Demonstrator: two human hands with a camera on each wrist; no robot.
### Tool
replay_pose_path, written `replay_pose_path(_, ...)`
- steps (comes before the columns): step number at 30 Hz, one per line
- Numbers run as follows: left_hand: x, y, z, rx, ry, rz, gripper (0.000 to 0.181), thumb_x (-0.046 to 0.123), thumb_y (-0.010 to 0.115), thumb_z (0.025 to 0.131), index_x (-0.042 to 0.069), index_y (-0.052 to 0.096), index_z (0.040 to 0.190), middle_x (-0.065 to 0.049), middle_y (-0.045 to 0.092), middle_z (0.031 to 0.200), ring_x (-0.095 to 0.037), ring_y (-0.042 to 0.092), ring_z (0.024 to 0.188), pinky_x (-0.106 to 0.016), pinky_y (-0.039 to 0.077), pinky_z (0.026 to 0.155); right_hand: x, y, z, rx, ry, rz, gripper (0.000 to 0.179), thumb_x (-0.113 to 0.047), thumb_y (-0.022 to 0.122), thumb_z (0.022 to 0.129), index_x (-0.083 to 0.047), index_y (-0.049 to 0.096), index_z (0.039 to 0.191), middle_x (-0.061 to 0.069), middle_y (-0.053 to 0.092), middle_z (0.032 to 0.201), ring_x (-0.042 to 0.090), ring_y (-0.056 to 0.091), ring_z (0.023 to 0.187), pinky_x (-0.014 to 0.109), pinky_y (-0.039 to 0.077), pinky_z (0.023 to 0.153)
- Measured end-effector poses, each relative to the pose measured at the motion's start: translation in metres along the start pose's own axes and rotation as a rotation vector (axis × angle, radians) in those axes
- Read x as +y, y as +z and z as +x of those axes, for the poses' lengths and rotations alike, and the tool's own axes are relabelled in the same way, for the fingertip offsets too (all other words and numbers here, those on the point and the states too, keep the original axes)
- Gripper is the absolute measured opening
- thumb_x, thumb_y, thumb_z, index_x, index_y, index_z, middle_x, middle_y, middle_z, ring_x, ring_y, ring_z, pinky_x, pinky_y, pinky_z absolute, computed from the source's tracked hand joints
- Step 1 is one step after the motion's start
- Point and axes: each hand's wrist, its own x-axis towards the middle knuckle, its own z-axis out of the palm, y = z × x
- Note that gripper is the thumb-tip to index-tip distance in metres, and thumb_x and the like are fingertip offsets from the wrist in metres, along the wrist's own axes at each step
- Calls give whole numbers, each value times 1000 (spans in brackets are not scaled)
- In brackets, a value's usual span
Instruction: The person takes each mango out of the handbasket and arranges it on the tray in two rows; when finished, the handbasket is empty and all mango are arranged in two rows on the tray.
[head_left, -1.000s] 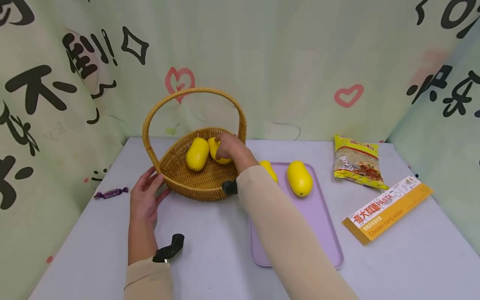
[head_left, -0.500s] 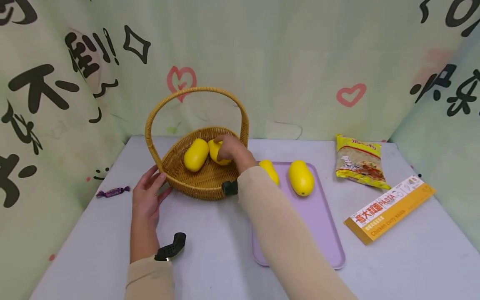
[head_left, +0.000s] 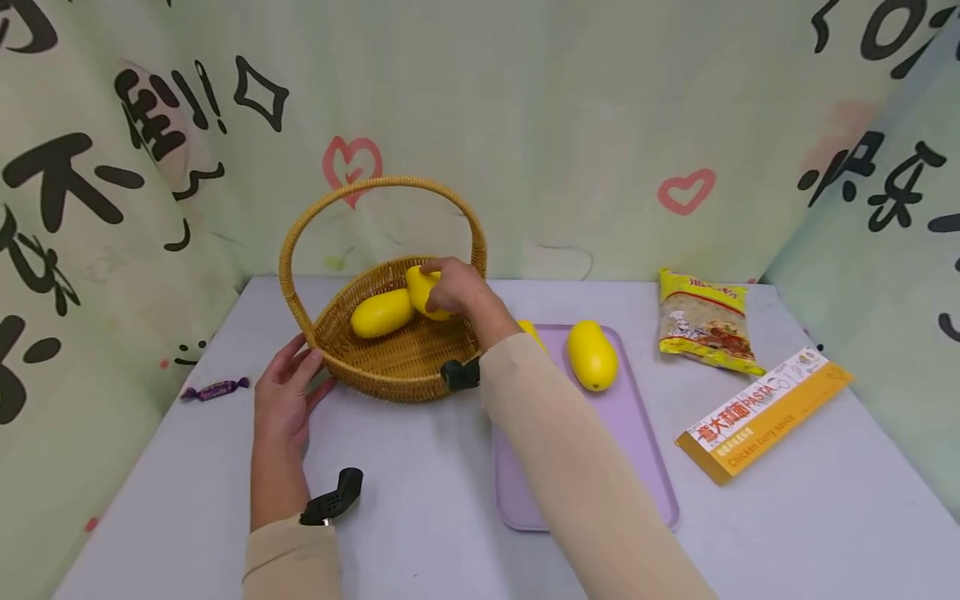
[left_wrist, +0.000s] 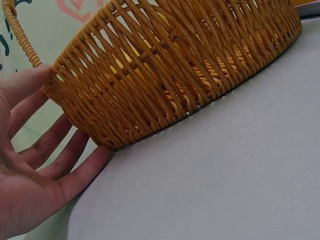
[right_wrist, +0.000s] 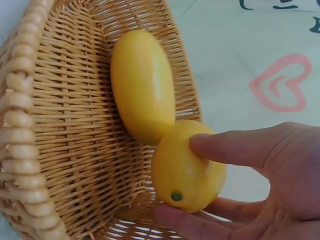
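Note:
A brown wicker basket (head_left: pixel 375 383) with a tall arched handle stands at the back left of the table. My right hand (head_left: pixel 461 292) reaches inside and pinches a yellow oval fruit (right_wrist: pixel 182 175), thumb on one side and fingers on the other; a green spot shows on its end. Touching it is another yellow fruit (right_wrist: pixel 142 87), lying against the basket wall. My left hand (head_left: pixel 288 396) touches the basket's left side from outside with spread fingers, the thumb near the rim. Two more yellow fruits are on the purple tray (head_left: pixel 630 450), one (head_left: pixel 592 356) in full view, the other (head_left: pixel 531 331) mostly behind my right sleeve.
A purple-wrapped candy (head_left: pixel 215 390) lies left of my left hand. On the right are a yellow bag of dry food (head_left: pixel 708 323) and an orange and white pasta box (head_left: pixel 765 414). A printed curtain (head_left: pixel 525 125) hangs behind the table.
The fruit in my right hand has risen slightly and shifted left. The one beside it has turned from nearly upright to lying sideways. My left hand stays at the basket.

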Motion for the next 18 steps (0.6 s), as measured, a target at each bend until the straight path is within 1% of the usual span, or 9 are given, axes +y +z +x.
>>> replay_pose_path(2, -1, -1, 0, 0, -5, -3, 58, 29, 72, 97, 34, 52, 152, -1, 48, 152, -15, 56, 130, -36, 53, 106, -1, 0, -4, 11, -7, 17, 69, -4, 67, 94, -26, 47, 157, 15, 43, 160, 23, 51, 88, 33, 50, 68)
replay_pose_path(5, -1, -2, 0, 3, -11, 4, 59, 30, 73, 97, 34, 52, 152, 0, 48, 151, -14, 56, 130, -36, 53, 106, -3, 0, -10, 30, -27, 25, 69, -5, 68, 93, -24, 47, 156, 15, 46, 157, 23, 52, 86, 33, 52, 68)
replay_pose_path(7, -1, -2, 1, 3, -10, 6, 59, 30, 72, 97, 34, 51, 152, 0, 48, 151, -15, 56, 130, -37, 53, 107, -4, 0, -14, 50, -46, 20, 69, -5, 69, 92, -22, 48, 156, 15, 48, 156, 23, 52, 89, 32, 51, 68)
replay_pose_path(10, 0, -2, 1, 7, 2, 12, 58, 31, 72, 98, 34, 52, 152, 0, 48, 152, -16, 55, 132, -38, 52, 108, -6, -2, -20, 89, -79, -9, 68, -4, 69, 91, -19, 49, 155, 14, 50, 155, 26, 53, 98, 29, 48, 70)
replay_pose_path(12, 1, -1, 1, 10, 10, 11, 57, 31, 72, 98, 34, 52, 152, 0, 48, 152, -16, 55, 132, -39, 52, 109, -7, -3, -24, 113, -94, -28, 68, -5, 69, 90, -18, 50, 154, 13, 51, 155, 27, 53, 107, 28, 47, 74)
replay_pose_path(15, 1, 0, 0, 13, 10, 12, 58, 32, 72, 98, 34, 52, 152, 0, 49, 150, -16, 55, 132, -39, 52, 109, -7, -6, -29, 122, -100, -30, 68, -6, 71, 90, -19, 50, 154, 12, 48, 158, 29, 52, 116, 31, 48, 82)
replay_pose_path(16, 1, 0, 0, 11, 6, 15, 58, 32, 72, 98, 34, 52, 152, 1, 49, 150, -15, 55, 132, -38, 52, 108, -7, -7, -32, 120, -98, -26, 68, -6, 71, 91, -19, 50, 154, 12, 47, 159, 28, 52, 117, 31, 48, 84)
replay_pose_path(18, 0, 1, 0, 9, -3, 4, 59, 31, 72, 97, 33, 52, 152, 1, 50, 148, -15, 55, 130, -38, 52, 107, -6, -9, -37, 104, -87, 14, 68, -8, 72, 91, -21, 50, 154, 10, 45, 160, 26, 55, 109, 31, 50, 83)
